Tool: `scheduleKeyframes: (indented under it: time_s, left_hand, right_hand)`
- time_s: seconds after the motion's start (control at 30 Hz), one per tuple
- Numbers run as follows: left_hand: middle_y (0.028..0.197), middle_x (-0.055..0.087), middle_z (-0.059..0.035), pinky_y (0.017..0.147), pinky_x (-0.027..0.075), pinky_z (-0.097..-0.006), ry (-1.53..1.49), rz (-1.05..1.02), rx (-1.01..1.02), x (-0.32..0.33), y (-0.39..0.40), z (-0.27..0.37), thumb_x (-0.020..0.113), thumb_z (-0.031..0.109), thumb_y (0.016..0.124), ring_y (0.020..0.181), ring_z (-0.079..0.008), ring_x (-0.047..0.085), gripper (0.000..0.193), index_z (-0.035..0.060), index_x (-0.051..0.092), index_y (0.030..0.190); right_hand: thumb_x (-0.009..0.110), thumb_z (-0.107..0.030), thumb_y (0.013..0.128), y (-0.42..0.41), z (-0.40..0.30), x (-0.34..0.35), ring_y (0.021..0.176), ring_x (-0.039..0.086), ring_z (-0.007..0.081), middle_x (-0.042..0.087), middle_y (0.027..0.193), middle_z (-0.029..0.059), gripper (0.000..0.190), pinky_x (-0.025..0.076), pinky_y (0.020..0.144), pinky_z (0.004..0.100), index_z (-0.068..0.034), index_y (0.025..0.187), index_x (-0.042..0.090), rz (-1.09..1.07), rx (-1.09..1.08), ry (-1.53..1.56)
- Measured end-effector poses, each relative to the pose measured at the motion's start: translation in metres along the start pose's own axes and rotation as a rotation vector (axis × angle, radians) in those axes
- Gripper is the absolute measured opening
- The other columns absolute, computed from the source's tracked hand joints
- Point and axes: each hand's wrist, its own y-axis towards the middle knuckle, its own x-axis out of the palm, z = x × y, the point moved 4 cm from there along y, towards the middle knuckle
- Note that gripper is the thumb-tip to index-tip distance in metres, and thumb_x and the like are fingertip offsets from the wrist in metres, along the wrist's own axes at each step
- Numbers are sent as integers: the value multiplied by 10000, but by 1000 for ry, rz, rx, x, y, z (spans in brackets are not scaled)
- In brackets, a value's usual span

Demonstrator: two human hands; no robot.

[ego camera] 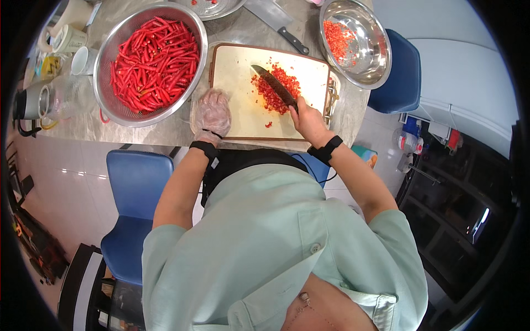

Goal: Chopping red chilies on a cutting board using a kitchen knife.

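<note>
My right hand (309, 124) is closed around the handle of a kitchen knife (274, 84), whose dark blade lies across a pile of chopped red chilies (281, 89). The pile is on a cream cutting board (240, 120) with a brown edge. In a clear plastic glove, my left hand (213, 111) rests at the board's left edge, knife-free; its fingers look curled, and whether they hold anything is hidden. Up and left of it stands a perforated metal colander (201, 62) full of whole red chilies (157, 62).
A steel bowl (372, 49) with chopped chilies stands at the right corner. Behind the board lies a cleaver (273, 16), beside another metal bowl (211, 12). Cups (83, 61) and a clear jar (68, 97) stand at left. Blue chairs (138, 182) flank the table.
</note>
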Motion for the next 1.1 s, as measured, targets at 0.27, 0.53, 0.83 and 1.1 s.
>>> scheduleKeyframes:
  time_s: [0.27, 0.53, 0.83, 1.1]
  left_hand:
    - [1018, 549, -156, 890, 423, -454, -45, 4, 2, -2, -2, 0, 535, 38, 748, 1015, -350, 521, 227, 60, 543, 975]
    - [1046, 561, -126, 900, 404, -444, -49, -6, 20, -3, 3, 1, 537, 80, 780, 1058, -319, 514, 213, 59, 576, 988]
    - [1034, 552, -121, 887, 406, -442, -6, 31, -5, 0, 0, 0, 538, 74, 781, 1052, -316, 515, 168, 64, 562, 947]
    - [1057, 559, -123, 923, 404, -435, -15, -63, -29, 4, -3, -1, 531, 85, 766, 1063, -308, 513, 218, 66, 574, 979]
  right_hand:
    - [519, -218, 914, 9, -14, -26, 562, 594, 399, 602, 629, 206, 243, 492, 533, 468, 3, 965, 430, -91, -2, 3]
    - [526, -214, 911, -1, 1, -2, 563, 589, 417, 588, 610, 223, 246, 477, 509, 492, 3, 966, 424, 4, 3, 64]
    - [514, -228, 919, 1, -1, -17, 600, 600, 421, 605, 644, 221, 260, 490, 563, 482, 8, 975, 419, -85, 54, -4]
    - [506, -224, 922, 10, 6, -22, 578, 583, 440, 584, 615, 244, 274, 467, 536, 505, 25, 989, 413, -78, 34, 31]
